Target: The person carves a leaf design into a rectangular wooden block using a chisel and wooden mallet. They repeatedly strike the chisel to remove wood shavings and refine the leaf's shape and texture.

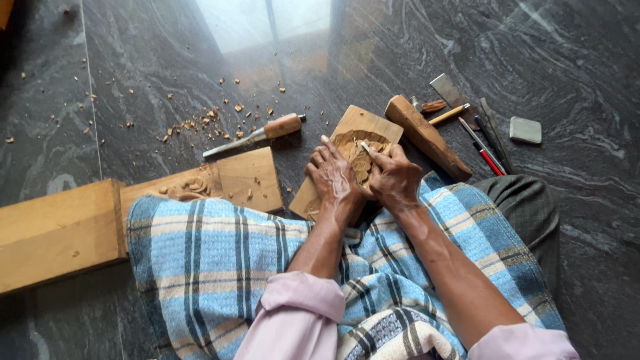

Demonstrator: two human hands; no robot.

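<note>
- Lying on the dark stone floor (567, 220) at the frame's centre, just past the person's lap, a carved wooden panel (347, 157) tilts toward one o'clock, its relief cut into the upper half.
- The left hand (333, 177) presses flat on the panel, fingers close together and stretched toward twelve o'clock, covering the panel's middle.
- The right hand (393, 177) is curled tight around a small carving tool (366, 146); only its pale tip shows, touching the relief.
- The panel's lower corner is hidden under the wrists and a blue checked cloth (213, 267).
- At ten o'clock lies a wood-handled chisel (257, 135), with wood chips (207, 120) scattered beyond it.
- At nine o'clock, a second carved board (227, 180) lies partly under the cloth, touching a plain timber block (57, 233).
- At two o'clock rests a wooden mallet (427, 137), then a cluster of thin tools (483, 133), hard to tell apart.
- Further toward three o'clock sits a grey sharpening stone (525, 130).
</note>
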